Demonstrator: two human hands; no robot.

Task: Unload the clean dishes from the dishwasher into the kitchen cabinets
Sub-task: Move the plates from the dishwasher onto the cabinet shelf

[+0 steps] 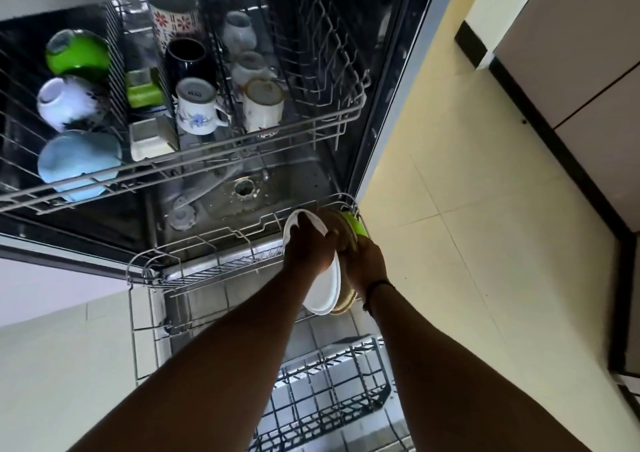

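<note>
One pulled-out grey wire upper rack (332, 119) is seen well beyond the fingers, loaded with six upturned mugs and three upturned bowls, counted as far as they show. Nearer, at the far right corner of one silver wire lower rack (145, 264), three upright plates are held together. The round white plate (327, 289) is pressed by the left hand (311, 247), fingers spread flat; the brown-rimmed plate (346, 301) and lime-green plate (356, 225) are clasped from behind by the right hand (367, 261).
</note>
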